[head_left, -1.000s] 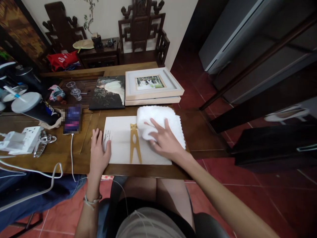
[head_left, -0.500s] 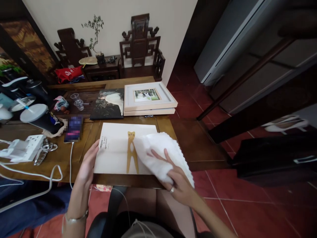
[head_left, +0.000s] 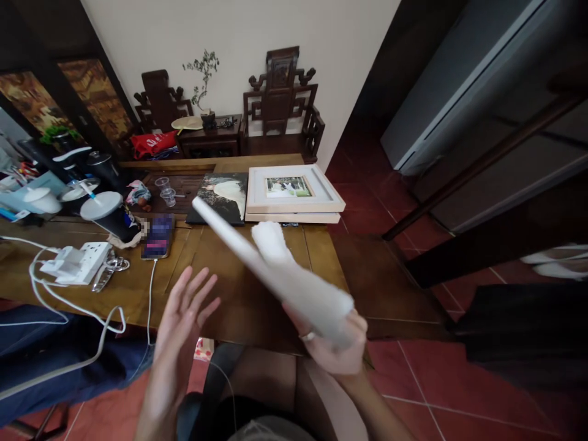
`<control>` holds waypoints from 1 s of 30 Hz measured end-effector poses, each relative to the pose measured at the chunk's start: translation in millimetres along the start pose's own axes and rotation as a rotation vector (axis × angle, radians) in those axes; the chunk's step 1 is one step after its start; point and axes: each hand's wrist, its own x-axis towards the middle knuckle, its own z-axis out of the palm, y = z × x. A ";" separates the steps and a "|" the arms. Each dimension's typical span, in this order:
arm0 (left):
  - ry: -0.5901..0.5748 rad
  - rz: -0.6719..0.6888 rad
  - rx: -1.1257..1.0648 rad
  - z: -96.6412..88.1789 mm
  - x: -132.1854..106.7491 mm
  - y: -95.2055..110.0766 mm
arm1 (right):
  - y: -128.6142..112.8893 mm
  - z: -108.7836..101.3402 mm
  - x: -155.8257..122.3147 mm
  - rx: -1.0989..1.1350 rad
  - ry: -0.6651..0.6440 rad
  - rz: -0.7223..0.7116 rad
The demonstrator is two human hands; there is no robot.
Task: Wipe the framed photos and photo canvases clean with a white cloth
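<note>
My right hand (head_left: pixel 333 346) grips a white flat album (head_left: pixel 257 260) by its near corner, together with a white cloth (head_left: pixel 275 245) bunched on top. The album is lifted off the wooden table (head_left: pixel 220 300) and seen almost edge-on, slanting up to the left. My left hand (head_left: pixel 184 312) hovers open beside it over the table's front edge, fingers spread, touching nothing.
Two stacked white picture frames (head_left: pixel 294 196) and a dark photo print (head_left: pixel 220 196) lie at the table's far side. A phone (head_left: pixel 158 236), power strip (head_left: pixel 80 260) with cables, keys, plastic cups and lidded pots crowd the left. Carved chairs stand at the wall; red tile floor on the right.
The album lay flat on the table under the wiping cloth; now my right hand has lifted it with the cloth and tilted it edge-on. My left hand let go of its left edge and opened.
</note>
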 end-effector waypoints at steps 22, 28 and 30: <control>0.263 -0.434 -0.739 26.2 -43.8 -53.4 | -8.1 -29.3 28.6 0.975 0.496 0.793; 0.159 -0.531 -0.901 7.5 -59.4 -73.2 | 1.7 -47.8 30.8 0.579 0.699 0.594; 0.150 -0.518 -0.920 -9.5 -59.0 -84.4 | 14.8 -58.9 25.2 0.252 0.815 0.416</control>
